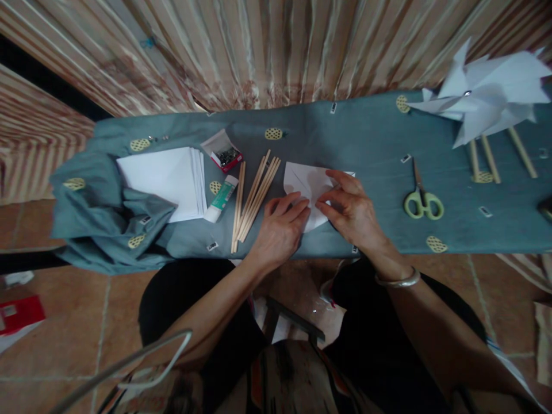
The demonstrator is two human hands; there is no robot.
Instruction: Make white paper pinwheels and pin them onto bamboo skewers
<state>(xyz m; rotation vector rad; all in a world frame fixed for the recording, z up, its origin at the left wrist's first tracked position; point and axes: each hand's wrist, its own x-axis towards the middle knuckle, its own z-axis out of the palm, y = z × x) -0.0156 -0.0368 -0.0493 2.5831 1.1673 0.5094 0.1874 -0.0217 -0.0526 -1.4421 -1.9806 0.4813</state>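
Note:
In front of me on the cloth lies a white sheet of paper (307,177) with diagonal lines that look like creases or cuts. My left hand (282,227) holds its near left part down, fingers bent and close together. At its right side, my right hand (350,208) pinches a part of the paper between thumb and fingertips. My hands hide the sheet's middle and near edge. Several thin wooden sticks (254,201) lie just left of my left hand. Green-handled scissors (422,201) rest to the right of my right hand.
A glue stick (221,198), a small box of metal pins (224,154) and a stack of white paper (166,178) are on the left. White paper pinwheels (487,98) on sticks lie far right. A pleated curtain (276,52) hangs behind the table cloth (366,135).

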